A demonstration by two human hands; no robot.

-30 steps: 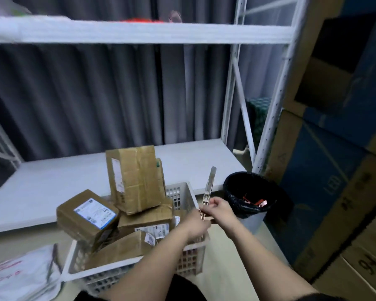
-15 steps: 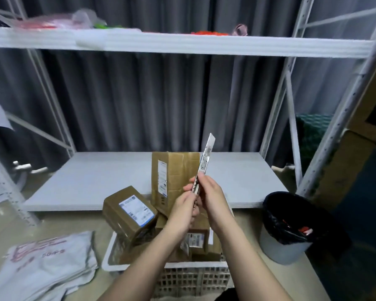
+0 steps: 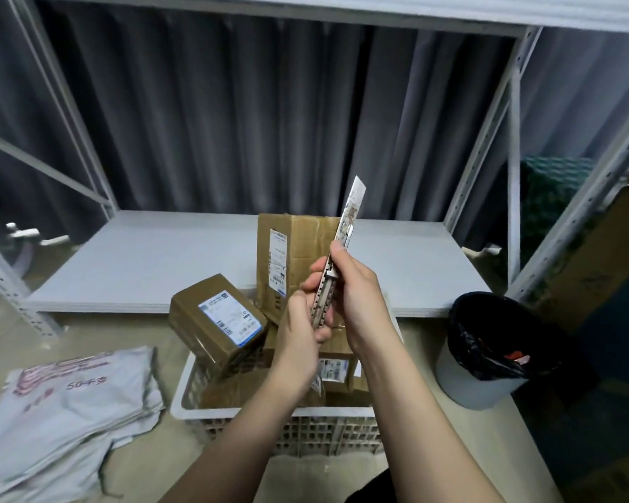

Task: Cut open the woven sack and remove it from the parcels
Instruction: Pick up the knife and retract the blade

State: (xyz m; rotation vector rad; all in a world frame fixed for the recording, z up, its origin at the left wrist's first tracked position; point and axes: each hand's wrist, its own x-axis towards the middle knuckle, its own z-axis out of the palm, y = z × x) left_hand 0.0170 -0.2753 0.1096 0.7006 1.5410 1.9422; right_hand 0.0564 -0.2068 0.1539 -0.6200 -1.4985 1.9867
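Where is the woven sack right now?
In the head view, the woven sack lies crumpled on the floor at lower left, beside the white basket of parcels.

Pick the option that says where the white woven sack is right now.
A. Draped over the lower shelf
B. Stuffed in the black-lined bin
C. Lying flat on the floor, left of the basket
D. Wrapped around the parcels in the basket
C: the sack lies crumpled on the floor left of the basket, whose parcels stand bare, while both hands hold the knife above them.
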